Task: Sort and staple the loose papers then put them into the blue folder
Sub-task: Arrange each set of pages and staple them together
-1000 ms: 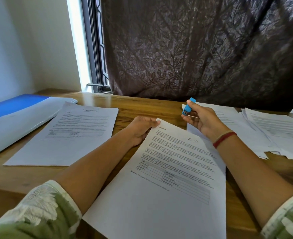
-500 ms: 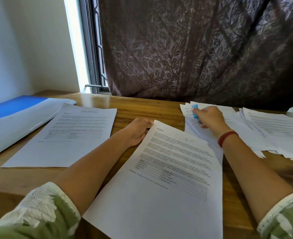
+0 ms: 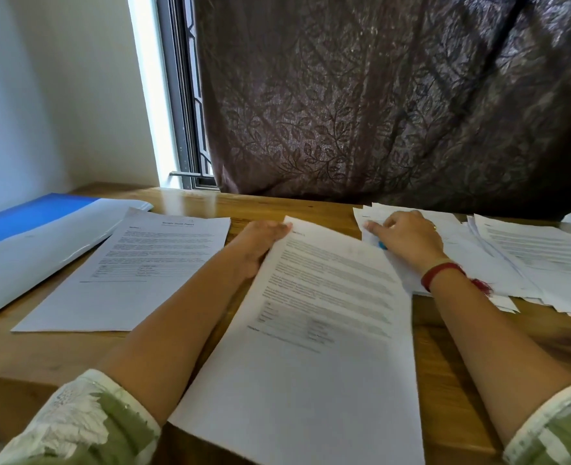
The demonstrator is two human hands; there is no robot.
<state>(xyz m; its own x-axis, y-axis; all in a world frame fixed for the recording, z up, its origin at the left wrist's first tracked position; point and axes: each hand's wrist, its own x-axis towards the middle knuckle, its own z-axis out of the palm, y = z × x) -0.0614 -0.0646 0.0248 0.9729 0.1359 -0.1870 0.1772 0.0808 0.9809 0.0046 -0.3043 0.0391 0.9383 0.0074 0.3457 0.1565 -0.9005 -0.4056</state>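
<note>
Loose papers (image 3: 529,260) are lying in a fanned, overlapping pile at the far right of a wooden table (image 3: 452,364), running out of view at the frame's edge. Their print is too blurred to read. The right hand (image 3: 408,239) is resting on the pile's left part, covering most of a small blue object (image 3: 382,245). I cannot tell whether the fingers are gripping it. The left hand (image 3: 260,243) is holding the top left corner of a printed sheet (image 3: 327,347), which is hiding part of the palm and hanging over the near table edge. Another printed page (image 3: 136,280) is lying flat further left. The blue folder (image 3: 35,211) is sitting at the far left, cut off by the frame, with a pale flap (image 3: 42,260) covering most of it.
</note>
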